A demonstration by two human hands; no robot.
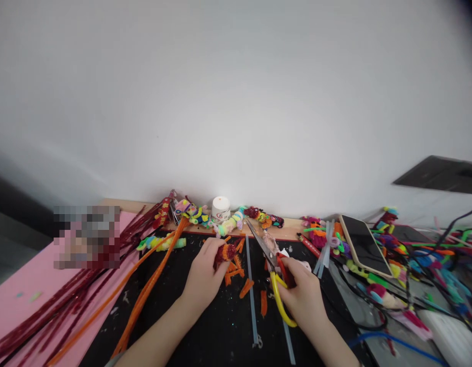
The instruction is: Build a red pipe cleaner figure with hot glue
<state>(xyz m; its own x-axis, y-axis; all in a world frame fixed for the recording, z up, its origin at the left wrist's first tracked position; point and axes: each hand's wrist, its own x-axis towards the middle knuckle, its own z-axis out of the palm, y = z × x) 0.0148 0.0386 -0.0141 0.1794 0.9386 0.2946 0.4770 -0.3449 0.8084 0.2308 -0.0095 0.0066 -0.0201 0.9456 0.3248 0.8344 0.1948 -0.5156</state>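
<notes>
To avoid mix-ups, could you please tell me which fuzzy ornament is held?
The red and orange ornament in the left hand; the other ornaments lie unheld, the right hand holding scissors.

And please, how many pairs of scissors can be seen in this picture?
1. The scissors are in the right hand, blades toward the wall. Others could be hidden under the clutter at right.
</notes>
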